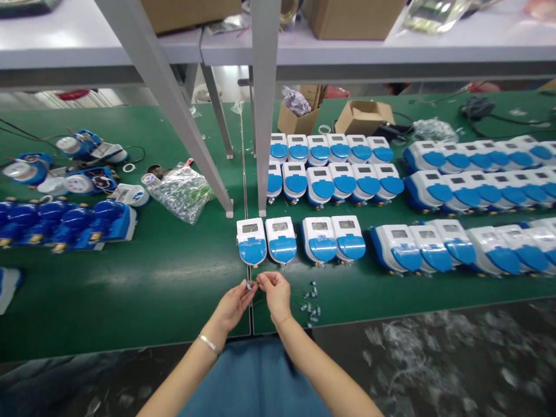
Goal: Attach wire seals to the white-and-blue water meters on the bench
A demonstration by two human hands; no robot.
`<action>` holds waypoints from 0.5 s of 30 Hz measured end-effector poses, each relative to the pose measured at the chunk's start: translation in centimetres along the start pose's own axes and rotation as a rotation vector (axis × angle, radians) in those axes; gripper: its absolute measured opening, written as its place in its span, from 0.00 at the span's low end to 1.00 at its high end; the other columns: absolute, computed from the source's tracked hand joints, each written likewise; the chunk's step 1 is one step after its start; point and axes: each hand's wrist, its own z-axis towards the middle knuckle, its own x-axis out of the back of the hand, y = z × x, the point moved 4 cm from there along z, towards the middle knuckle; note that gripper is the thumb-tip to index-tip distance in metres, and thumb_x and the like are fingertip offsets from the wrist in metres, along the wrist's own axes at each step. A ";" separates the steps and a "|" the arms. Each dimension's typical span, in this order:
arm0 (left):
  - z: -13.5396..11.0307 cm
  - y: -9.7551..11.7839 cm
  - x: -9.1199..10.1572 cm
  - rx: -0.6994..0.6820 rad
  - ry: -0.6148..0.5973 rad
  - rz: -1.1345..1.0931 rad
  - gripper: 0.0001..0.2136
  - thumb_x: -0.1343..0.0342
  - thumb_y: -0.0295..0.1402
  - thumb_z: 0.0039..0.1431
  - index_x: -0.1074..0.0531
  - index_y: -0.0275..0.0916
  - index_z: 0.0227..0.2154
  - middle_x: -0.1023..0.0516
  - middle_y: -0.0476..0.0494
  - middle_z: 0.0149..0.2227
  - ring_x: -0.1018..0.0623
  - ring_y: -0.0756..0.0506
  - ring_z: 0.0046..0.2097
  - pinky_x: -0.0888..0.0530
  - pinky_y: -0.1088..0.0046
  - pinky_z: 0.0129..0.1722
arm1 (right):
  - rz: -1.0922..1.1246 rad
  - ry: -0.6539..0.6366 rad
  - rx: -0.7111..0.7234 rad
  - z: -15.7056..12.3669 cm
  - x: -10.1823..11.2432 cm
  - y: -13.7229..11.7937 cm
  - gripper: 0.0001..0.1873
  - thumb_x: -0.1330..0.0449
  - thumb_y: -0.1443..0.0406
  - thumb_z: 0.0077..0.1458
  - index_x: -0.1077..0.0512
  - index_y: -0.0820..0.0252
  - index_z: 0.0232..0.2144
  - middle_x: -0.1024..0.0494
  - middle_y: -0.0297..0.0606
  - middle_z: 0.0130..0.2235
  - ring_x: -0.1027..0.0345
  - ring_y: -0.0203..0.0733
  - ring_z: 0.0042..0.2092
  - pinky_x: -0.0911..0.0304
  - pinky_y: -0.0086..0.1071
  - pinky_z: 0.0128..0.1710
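Near the green workbench's front edge, the left hand pinches a blue seal; just right, the right hand has fingertips together, on what unclear.

Bright, cool indoor light over the table, with a dim floor below.
Light seems to fall from above, whitening the left of the shelf and leaving a soft, pale sheen on the table's left half; small glints sit on the blue meter covers. The wide lens leans the uprights and stretches the edges, the far-right meters look smeared, and fine detail at the fingertips is too soft to read.
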 end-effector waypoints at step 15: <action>0.2 0.1 0.0 -0.049 -0.006 0.026 0.06 0.43 0.29 0.56 0.25 0.30 0.32 0.22 0.35 0.41 0.23 0.47 0.44 0.27 0.74 0.49 | -0.058 -0.052 0.095 0.1 -0.1 -0.3 0.14 0.38 0.57 0.46 0.30 0.62 0.29 0.23 0.37 0.28 0.28 0.40 0.32 0.32 0.33 0.35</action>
